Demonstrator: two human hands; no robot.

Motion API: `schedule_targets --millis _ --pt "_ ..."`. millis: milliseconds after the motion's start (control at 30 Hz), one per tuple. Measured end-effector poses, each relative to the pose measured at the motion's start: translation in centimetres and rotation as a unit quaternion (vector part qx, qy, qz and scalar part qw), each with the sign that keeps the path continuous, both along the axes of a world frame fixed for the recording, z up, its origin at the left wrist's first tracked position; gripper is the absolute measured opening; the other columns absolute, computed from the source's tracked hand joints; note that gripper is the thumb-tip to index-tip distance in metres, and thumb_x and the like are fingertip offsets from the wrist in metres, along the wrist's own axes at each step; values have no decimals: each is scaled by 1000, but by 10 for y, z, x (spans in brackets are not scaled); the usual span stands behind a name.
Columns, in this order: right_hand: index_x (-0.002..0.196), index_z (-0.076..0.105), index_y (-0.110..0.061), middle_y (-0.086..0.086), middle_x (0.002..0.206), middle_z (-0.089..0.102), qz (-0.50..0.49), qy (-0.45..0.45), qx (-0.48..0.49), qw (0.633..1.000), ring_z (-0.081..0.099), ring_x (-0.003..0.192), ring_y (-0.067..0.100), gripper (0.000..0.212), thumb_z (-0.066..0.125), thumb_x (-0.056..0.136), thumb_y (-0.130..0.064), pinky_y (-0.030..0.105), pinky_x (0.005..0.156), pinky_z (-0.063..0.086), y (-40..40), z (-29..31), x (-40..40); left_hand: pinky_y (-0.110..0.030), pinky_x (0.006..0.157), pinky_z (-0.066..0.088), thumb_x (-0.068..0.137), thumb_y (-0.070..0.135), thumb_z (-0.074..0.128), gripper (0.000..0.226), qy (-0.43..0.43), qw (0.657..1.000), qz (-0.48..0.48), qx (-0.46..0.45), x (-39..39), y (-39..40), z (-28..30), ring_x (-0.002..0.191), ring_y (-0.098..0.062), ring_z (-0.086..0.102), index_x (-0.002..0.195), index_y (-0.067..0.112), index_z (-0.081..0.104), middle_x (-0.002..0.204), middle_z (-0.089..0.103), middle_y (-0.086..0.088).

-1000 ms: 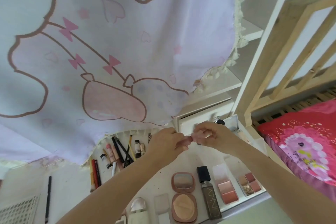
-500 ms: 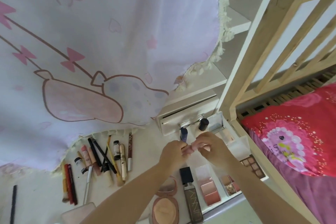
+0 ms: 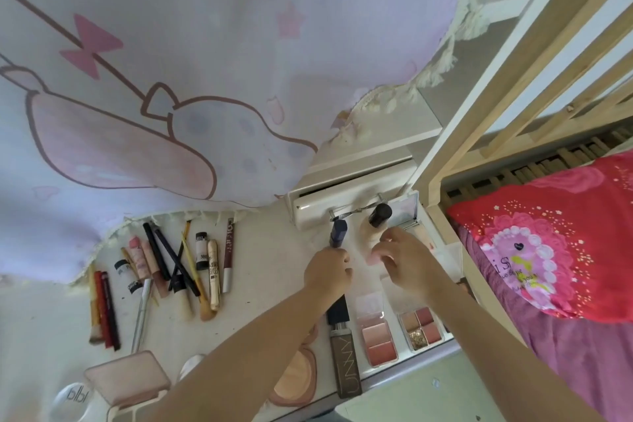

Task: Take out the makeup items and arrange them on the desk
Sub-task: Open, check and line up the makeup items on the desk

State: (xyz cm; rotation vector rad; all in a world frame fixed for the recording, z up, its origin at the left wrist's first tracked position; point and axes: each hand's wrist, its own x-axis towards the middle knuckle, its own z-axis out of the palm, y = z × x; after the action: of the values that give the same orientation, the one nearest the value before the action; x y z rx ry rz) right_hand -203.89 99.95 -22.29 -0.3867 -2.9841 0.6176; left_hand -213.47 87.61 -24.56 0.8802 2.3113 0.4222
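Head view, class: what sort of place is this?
Probably a bedroom or dorm corner: a white desk strewn with makeup, a wooden bed frame with a red floral pillow beside it, and a pink cartoon curtain above.

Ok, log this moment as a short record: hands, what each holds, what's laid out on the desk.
left hand: left hand grips a dark blue tube
right hand: right hand holds a small pink item, fingers curled over it
behind hands: black-capped bottle in front of white drawer
near edge: UNNY bottle, blush palette, quad palette
left group: pencils and brushes laid side by side
surface: desk
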Motion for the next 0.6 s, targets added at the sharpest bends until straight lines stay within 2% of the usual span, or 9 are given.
schedule_targets --millis 133,233,333,433,467,500,567,600 --pt "52 64 -10 11 61 58 1 -21 41 999 58 49 26 32 74 46 19 19 45 34 9 0 -1 -33 92 41 94 13 40 30 86 992 -69 -60 -2 -11 3 118 -26 42 120 3 53 123 49 -11" --pt "53 64 -9 12 62 58 3 -35 39 999 59 50 29 31 74 46 19 21 44 34 9 -2 -2 -34 91 41 92 9 41 29 109 985 -104 -89 -2 -17 3 119 -27 38 118 2 52 124 46 -11" --pt "64 68 -4 20 82 62 -13 -58 25 998 63 72 40 19 65 64 15 30 55 45 5 0 -4 -34 92 41 92 11 42 29 116 980 -126 -101 -3 -19 7 121 -27 37 119 3 50 125 45 -11" --pt "87 71 -7 18 117 57 -24 -87 55 994 56 106 37 18 56 81 1 37 77 51 1 3 -1 -34 92 40 92 10 42 27 134 975 -134 -114 -7 -24 11 119 -27 39 117 4 52 123 47 -11" --pt "92 71 -9 17 118 58 -31 -84 61 994 57 106 37 19 60 79 -1 39 78 52 -2 7 0 -33 92 40 92 10 42 27 138 975 -133 -116 -9 -26 12 118 -27 40 117 4 52 122 47 -11" --pt "93 71 -10 18 111 62 -33 -68 73 994 62 97 38 22 68 72 -2 41 71 55 -4 10 1 -33 92 39 93 11 41 27 143 974 -131 -118 -11 -29 14 118 -27 40 117 5 52 122 47 -11" --pt "83 72 -11 15 88 69 -22 -49 119 991 68 71 33 38 85 48 -4 36 52 56 -8 14 3 -33 94 38 94 14 39 28 156 973 -125 -114 -20 -38 19 119 -26 40 117 5 51 123 47 -11" --pt "79 72 -11 12 80 70 -27 -37 142 989 68 64 29 42 88 40 -6 33 48 55 -12 16 2 -33 94 38 95 15 37 29 162 974 -117 -108 -25 -43 21 119 -26 40 118 5 51 124 47 -10"
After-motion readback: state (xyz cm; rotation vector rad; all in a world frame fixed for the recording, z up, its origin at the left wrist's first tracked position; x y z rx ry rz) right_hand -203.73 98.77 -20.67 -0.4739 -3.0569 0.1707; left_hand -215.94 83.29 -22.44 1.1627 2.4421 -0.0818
